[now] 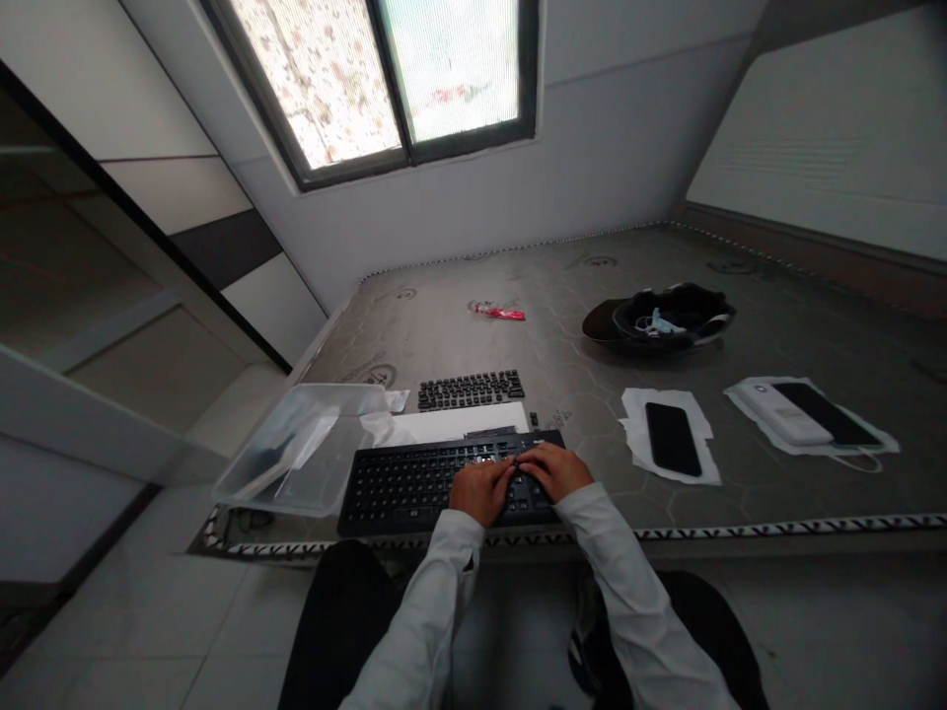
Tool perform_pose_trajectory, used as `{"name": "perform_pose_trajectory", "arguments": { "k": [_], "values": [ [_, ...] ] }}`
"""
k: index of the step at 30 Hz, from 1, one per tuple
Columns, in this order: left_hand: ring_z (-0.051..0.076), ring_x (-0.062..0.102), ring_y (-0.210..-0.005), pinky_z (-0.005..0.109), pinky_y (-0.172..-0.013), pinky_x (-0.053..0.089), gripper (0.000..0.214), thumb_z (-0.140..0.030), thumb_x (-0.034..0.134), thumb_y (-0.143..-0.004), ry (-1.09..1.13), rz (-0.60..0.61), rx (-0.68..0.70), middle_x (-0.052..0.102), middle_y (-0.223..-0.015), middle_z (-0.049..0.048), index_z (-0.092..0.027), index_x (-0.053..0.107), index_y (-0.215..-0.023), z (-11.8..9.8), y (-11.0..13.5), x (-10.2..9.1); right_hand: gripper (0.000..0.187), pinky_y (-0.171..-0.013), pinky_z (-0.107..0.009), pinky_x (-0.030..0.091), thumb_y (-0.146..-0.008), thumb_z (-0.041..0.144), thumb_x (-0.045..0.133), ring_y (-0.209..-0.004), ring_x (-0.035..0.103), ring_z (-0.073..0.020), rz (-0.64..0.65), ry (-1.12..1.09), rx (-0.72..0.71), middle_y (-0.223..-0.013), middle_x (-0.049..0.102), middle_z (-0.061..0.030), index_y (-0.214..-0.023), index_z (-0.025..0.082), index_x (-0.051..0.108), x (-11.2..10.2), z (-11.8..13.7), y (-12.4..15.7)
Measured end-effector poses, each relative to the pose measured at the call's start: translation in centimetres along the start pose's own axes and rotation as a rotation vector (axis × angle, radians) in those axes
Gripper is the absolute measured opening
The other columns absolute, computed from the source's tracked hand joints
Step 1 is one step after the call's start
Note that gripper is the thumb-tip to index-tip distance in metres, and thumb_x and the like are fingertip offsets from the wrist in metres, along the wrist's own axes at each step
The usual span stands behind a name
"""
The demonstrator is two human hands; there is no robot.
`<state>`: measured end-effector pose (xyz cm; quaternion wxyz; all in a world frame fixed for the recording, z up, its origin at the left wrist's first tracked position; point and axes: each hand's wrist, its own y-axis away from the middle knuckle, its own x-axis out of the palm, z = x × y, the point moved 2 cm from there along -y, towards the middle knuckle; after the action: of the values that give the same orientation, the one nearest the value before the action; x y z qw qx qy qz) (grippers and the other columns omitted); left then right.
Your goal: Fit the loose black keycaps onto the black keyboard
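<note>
A black keyboard [406,483] lies along the near edge of the mattress, in front of me. Over its right part, my left hand [479,490] and my right hand [554,467] meet at the fingertips. Both hands are closed in a pinch close above the keys. What sits between the fingers is too small and dark to make out. Beneath and around them, a few key places look lighter than the black keys. Behind the keyboard, rows of loose black keycaps [472,390] are laid out, and one keycap [534,419] lies apart to their right.
Left of the keyboard stands a clear plastic bin [296,493]; white paper [444,424] lies behind the keyboard. On the right are a phone [673,439] on a white sheet and a white power bank [788,414] beside another phone. A cap [658,325] and a red item [503,314] lie farther back.
</note>
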<state>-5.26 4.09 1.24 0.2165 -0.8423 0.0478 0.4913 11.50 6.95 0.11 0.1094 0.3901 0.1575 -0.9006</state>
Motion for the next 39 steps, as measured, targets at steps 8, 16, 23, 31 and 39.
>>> {"name": "perform_pose_trajectory", "arguments": {
  "k": [8, 16, 23, 31, 39],
  "values": [
    [0.014, 0.065, -0.08, 0.026, -0.077, 0.05, 0.026, -0.032, 0.049, -0.089, 0.078, -0.034, -0.013, 0.071, -0.089, 0.0027, -0.024, 0.067, -0.105, 0.34, -0.04, 0.28, 0.019, -0.081, -0.031, 0.047, -0.085, 0.032, 0.053, -0.089, 0.061, -0.0182, -0.003, -0.002, 0.002, -0.093, 0.067, -0.0033, -0.091, 0.024, 0.069, 0.16, -0.19, 0.02],
    [0.012, 0.066, -0.078, 0.024, -0.075, 0.051, 0.02, -0.029, 0.055, -0.085, 0.171, -0.083, -0.004, 0.072, -0.09, 0.0009, -0.024, 0.069, -0.099, 0.45, -0.04, 0.42, 0.018, -0.077, -0.029, 0.046, -0.085, 0.031, 0.052, -0.087, 0.061, -0.0172, -0.031, 0.013, 0.001, -0.091, 0.066, -0.003, -0.09, 0.024, 0.068, -0.01, -0.19, 0.03],
    [0.012, 0.065, -0.074, 0.023, -0.071, 0.05, 0.02, -0.027, 0.056, -0.084, 0.179, -0.094, -0.008, 0.072, -0.087, 0.0007, -0.023, 0.07, -0.098, 0.32, 0.02, 0.31, 0.015, -0.072, -0.028, 0.046, -0.081, 0.031, 0.059, -0.079, 0.06, -0.0161, -0.037, 0.057, 0.008, -0.085, 0.065, -0.0024, -0.091, 0.025, 0.068, 0.02, 0.0, 0.07],
    [0.012, 0.064, -0.069, 0.023, -0.068, 0.05, 0.022, -0.023, 0.057, -0.082, 0.152, -0.085, -0.014, 0.072, -0.084, 0.0006, -0.023, 0.069, -0.099, 0.22, 0.02, 0.36, 0.014, -0.072, -0.027, 0.046, -0.082, 0.03, 0.058, -0.081, 0.061, -0.0152, -0.04, 0.068, -0.021, -0.085, 0.065, -0.0015, -0.091, 0.025, 0.067, -0.1, 0.15, 0.16],
    [0.012, 0.064, -0.069, 0.023, -0.069, 0.05, 0.022, -0.024, 0.055, -0.083, 0.151, -0.081, -0.019, 0.072, -0.084, 0.0008, -0.023, 0.069, -0.1, 0.31, 0.12, 0.44, 0.014, -0.073, -0.027, 0.046, -0.083, 0.029, 0.056, -0.083, 0.061, -0.0153, -0.053, 0.088, -0.017, -0.088, 0.065, -0.0016, -0.093, 0.025, 0.066, -0.17, 0.36, 0.23]
  ]
}}
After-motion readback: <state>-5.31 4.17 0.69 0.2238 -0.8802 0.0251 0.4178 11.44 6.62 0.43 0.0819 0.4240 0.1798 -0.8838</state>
